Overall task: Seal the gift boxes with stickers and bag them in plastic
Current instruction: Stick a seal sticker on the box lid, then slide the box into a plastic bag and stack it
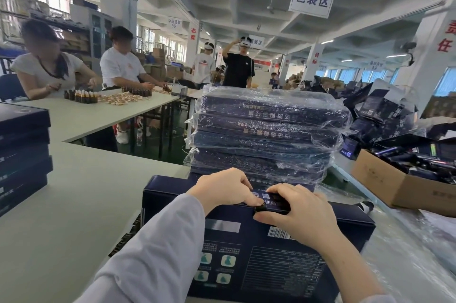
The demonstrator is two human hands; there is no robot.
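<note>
Navy gift box (271,265): seal sticker (272,200) pinched over lid edge by right hand (301,211) fingers; left hand (222,191) fingers press it down. Best rubbed flat, centred across seam.

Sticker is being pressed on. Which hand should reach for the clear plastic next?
Right, probably. The right hand, pinching the sticker over the gift box edge, is nearer the loose clear plastic lying on that side. The left hand presses the box and could steady it.

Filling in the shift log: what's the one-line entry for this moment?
step: sealing | left hand: presses gift box edge | right hand: pinches sticker over edge | bagged stack: behind box
</note>
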